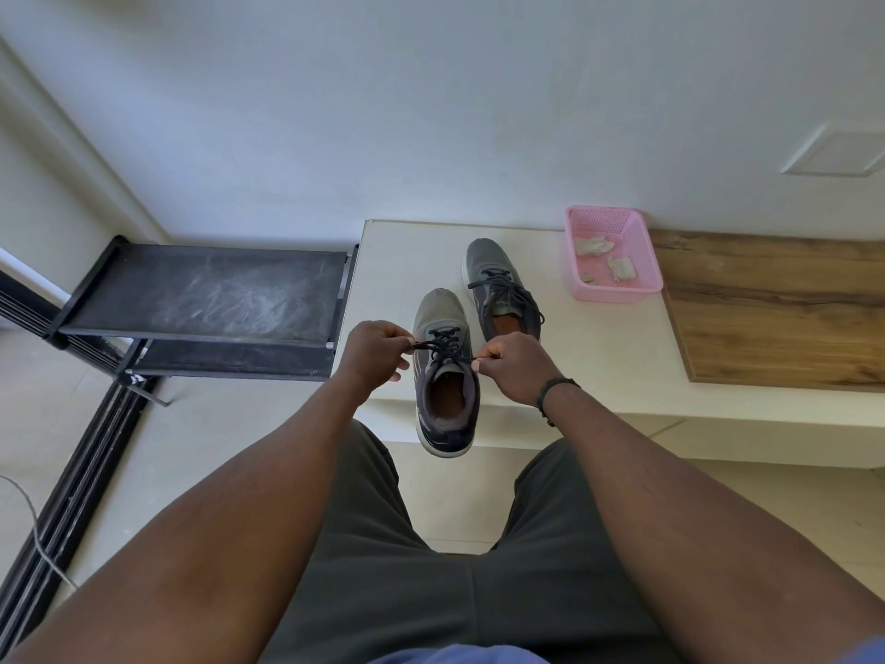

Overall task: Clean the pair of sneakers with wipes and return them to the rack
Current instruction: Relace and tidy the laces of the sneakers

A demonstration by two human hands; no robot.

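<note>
Two grey sneakers with black laces stand on a white low table point(598, 357). The near sneaker point(444, 400) hangs its heel over the table's front edge. My left hand point(371, 352) pinches one black lace end at its left side, and my right hand point(515, 364) pinches the other lace end at its right side, the laces point(443, 347) pulled taut between them. The far sneaker point(498, 285) stands just behind and to the right, untouched. Used crumpled wipes point(594, 246) lie in a pink basket point(618, 292).
A black shoe rack point(206, 294) with a dusty top shelf stands left of the table. A wooden panel point(776, 309) covers the table's right part. A white wall rises behind. A grey cable point(33, 529) lies on the tiled floor at left.
</note>
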